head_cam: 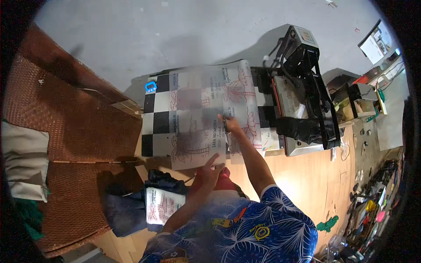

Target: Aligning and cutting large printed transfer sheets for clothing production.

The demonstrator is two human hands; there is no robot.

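Observation:
A long translucent transfer film sheet (194,131) printed with palm trees and lettering lies over a black-and-white checkered table (161,121). My right hand (232,124) is closed on a dark-handled cutting tool (225,123), probably scissors, at a lengthwise slit in the film. The slit runs from the front edge up to the tool and parts the film into two strips. At the front edge of the left strip, my left hand (212,169) touches the film with its index finger stretched out and thumb apart; whether it grips the film is unclear.
A heat press (302,95) stands at the table's right end. A blue digital timer (151,86) lies at the back left corner. Below left, a stack of printed film pieces (164,203) rests on dark fabric (123,210). Brown woven panels (85,131) flank the left side.

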